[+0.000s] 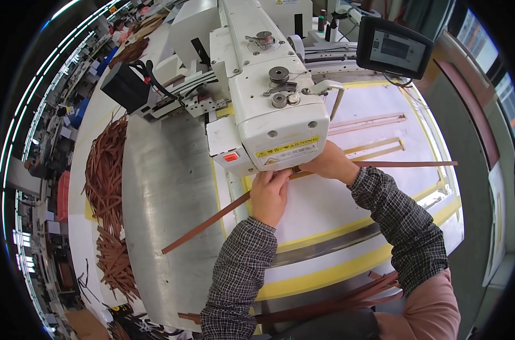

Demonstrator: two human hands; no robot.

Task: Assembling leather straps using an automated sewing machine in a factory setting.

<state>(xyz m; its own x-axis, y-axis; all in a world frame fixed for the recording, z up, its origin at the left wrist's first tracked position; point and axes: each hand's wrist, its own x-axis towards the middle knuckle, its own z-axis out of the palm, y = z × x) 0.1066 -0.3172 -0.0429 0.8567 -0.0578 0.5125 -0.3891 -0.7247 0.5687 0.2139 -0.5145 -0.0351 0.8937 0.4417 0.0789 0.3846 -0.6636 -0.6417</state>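
Note:
My left hand [270, 195] is closed on a long brown strap [206, 225], just below the front of a white industrial sewing machine head [280, 122]. One length of the strap slants down to the left over the metal plate. My right hand [332, 164] pinches the strap by the lower right corner of the head. Another brown length [407, 164] runs out to the right from under that hand. The machine head and my fingers hide where the two lengths meet, so I cannot tell if they are one piece. Some right fingertips are hidden too.
A tangled heap of brown strips [107, 170] lies at the left, with shorter pieces [115, 258] below it. More straps [331, 306] lie across the near edge by my body. A control screen [394, 48] stands at the far right. Yellow tape [325, 281] borders the white work surface.

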